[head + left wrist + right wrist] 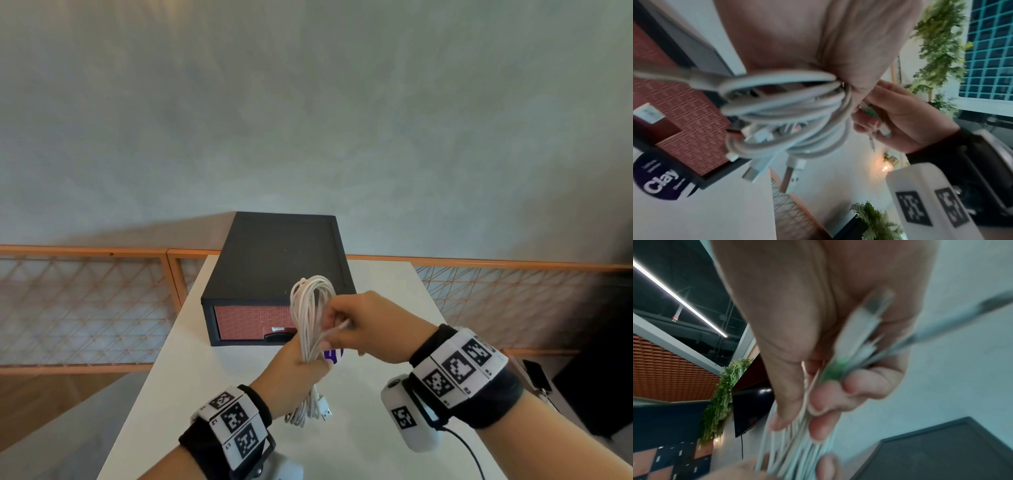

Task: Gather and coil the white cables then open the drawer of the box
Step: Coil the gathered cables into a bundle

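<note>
I see a white counter [212, 387] carrying a black box [277, 260] set toward its far edge, red drawer [253, 322] facing me and closed. A purple sticker [333, 355] lies just in front of the box.

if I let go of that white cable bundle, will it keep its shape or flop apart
The white cable bundle probably flops: loops droop below the left hand. It seems light, held aloft by one fist. The right hand pinches a loose end, so it could unwind.
</note>
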`<state>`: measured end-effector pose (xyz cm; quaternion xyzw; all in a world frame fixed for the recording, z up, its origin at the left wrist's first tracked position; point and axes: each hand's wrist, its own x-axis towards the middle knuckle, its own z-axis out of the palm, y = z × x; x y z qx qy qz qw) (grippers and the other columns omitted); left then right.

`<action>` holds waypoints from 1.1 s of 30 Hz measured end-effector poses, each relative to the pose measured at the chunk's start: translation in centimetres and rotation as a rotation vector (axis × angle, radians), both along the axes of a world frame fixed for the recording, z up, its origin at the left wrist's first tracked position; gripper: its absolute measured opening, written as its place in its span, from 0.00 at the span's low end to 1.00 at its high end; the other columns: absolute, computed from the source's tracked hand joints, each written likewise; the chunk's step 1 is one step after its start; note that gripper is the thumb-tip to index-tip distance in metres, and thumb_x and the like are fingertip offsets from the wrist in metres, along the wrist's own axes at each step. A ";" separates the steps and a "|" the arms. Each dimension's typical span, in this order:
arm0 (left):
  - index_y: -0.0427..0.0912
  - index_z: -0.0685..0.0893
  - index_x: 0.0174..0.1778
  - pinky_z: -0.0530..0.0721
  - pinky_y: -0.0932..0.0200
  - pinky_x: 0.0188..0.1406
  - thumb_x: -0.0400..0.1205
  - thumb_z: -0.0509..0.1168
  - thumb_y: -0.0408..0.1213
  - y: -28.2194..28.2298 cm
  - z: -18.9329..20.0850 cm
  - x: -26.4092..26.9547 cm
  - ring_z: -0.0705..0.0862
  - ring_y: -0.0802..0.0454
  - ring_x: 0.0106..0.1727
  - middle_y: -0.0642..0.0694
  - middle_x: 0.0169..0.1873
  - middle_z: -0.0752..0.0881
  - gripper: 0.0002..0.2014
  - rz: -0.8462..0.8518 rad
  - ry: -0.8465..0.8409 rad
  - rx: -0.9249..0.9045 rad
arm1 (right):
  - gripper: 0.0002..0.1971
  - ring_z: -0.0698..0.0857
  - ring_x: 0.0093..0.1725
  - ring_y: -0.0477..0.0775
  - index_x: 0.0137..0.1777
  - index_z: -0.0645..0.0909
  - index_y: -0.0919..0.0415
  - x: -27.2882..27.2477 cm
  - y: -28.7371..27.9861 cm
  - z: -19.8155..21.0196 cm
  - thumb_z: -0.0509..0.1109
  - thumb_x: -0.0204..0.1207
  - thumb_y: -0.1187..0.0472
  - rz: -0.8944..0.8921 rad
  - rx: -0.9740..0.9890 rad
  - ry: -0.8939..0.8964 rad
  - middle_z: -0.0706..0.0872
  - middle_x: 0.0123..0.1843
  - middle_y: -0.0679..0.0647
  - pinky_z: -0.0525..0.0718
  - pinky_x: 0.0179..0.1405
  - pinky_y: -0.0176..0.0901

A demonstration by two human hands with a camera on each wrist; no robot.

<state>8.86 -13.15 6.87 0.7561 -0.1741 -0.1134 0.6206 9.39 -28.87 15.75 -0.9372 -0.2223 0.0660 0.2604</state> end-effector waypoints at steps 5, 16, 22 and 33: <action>0.56 0.76 0.43 0.77 0.64 0.36 0.80 0.63 0.32 0.5 -0.8 0.2 0.74 0.56 0.34 0.49 0.32 0.75 0.10 0.011 0.075 0.049 | 0.08 0.81 0.39 0.41 0.55 0.81 0.55 -0.3 -1.2 0.0 0.62 0.81 0.59 0.038 -0.124 -0.089 0.86 0.46 0.48 0.76 0.38 0.30; 0.42 0.83 0.50 0.77 0.66 0.31 0.83 0.62 0.44 -0.9 -1.4 -0.7 0.75 0.58 0.26 0.55 0.24 0.76 0.10 0.002 0.087 0.096 | 0.11 0.83 0.49 0.51 0.55 0.82 0.55 -0.8 0.0 -1.7 0.59 0.81 0.62 0.159 -0.209 -0.218 0.86 0.52 0.52 0.80 0.53 0.42; 0.45 0.78 0.30 0.75 0.62 0.30 0.81 0.66 0.41 -1.0 -1.7 -1.0 0.73 0.58 0.22 0.54 0.17 0.76 0.13 0.002 0.192 0.062 | 0.11 0.83 0.51 0.48 0.55 0.84 0.50 -1.4 -0.1 -1.9 0.62 0.78 0.59 0.207 -0.210 -0.210 0.87 0.53 0.46 0.82 0.53 0.45; 0.45 0.72 0.27 0.66 0.65 0.22 0.83 0.62 0.46 -1.0 -1.1 -0.8 0.64 0.55 0.19 0.50 0.18 0.67 0.19 0.080 0.271 -0.032 | 0.08 0.79 0.42 0.36 0.52 0.83 0.54 -0.9 -1.7 -1.2 0.72 0.74 0.60 -0.042 0.093 -0.299 0.84 0.47 0.44 0.76 0.43 0.24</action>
